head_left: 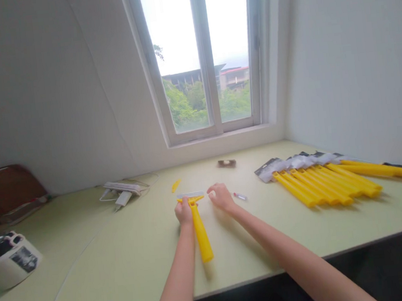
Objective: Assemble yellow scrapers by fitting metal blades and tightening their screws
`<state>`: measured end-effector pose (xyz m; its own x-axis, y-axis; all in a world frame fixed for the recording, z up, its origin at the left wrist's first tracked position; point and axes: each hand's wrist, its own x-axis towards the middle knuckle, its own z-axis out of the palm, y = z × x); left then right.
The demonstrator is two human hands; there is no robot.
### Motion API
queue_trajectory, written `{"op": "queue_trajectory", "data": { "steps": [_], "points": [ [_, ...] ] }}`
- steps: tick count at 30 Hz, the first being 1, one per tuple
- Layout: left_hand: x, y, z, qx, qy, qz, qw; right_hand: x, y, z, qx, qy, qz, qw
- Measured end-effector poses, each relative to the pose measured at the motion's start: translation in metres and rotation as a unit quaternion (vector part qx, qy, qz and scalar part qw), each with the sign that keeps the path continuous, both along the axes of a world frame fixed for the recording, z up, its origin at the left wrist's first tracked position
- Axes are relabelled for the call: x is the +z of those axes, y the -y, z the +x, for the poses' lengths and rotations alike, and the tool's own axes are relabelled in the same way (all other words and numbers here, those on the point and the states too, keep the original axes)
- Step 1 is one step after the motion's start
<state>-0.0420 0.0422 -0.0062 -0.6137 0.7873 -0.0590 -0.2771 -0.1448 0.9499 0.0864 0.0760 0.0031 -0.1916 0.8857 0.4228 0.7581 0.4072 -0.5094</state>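
Over the counter, the left hand had its grip closed around the yellow scraper, the right hand was half open and seemingly empty, and the pale blade appeared placed, though whether already fastened I could not tell.

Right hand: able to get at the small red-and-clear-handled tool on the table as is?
Likely yes: the small tool lies just right of the right hand, with no object visible between them. That hand looks empty; the yellow scraper is in the left hand, off to the other side.
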Motion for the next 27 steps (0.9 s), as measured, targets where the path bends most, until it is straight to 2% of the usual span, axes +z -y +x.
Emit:
{"op": "queue_trajectory", "data": {
  "steps": [6, 10, 13, 16, 18, 21, 24, 27],
  "points": [
    [-0.002, -0.008, -0.012, -0.066, 0.022, 0.028, 0.997, 0.014, -0.061, -0.035, 0.002, 0.043, -0.159, 0.986],
    [-0.003, -0.007, -0.007, -0.083, 0.000, 0.023, 0.996, 0.028, -0.096, -0.069, 0.012, 0.066, -0.207, 0.976],
    [-0.003, -0.006, -0.005, -0.098, -0.039, -0.014, 0.994, 0.037, -0.107, -0.102, 0.023, 0.126, -0.250, 0.960],
    [0.000, -0.003, -0.005, -0.084, -0.106, -0.049, 0.990, 0.040, -0.106, -0.133, 0.017, 0.142, -0.240, 0.960],
    [0.003, -0.001, -0.007, -0.077, -0.150, -0.040, 0.985, 0.040, -0.104, -0.151, 0.002, 0.152, -0.227, 0.962],
    [0.006, 0.000, -0.009, -0.059, -0.167, -0.054, 0.983, 0.039, -0.102, -0.168, -0.021, 0.238, -0.185, 0.953],
    [0.005, -0.002, -0.008, -0.061, -0.161, -0.071, 0.982, 0.038, -0.105, -0.170, 0.015, 0.306, -0.142, 0.941],
    [0.000, -0.005, -0.004, -0.067, -0.157, -0.072, 0.983, 0.036, -0.110, -0.157, 0.053, 0.314, -0.109, 0.942]
  ]
}}
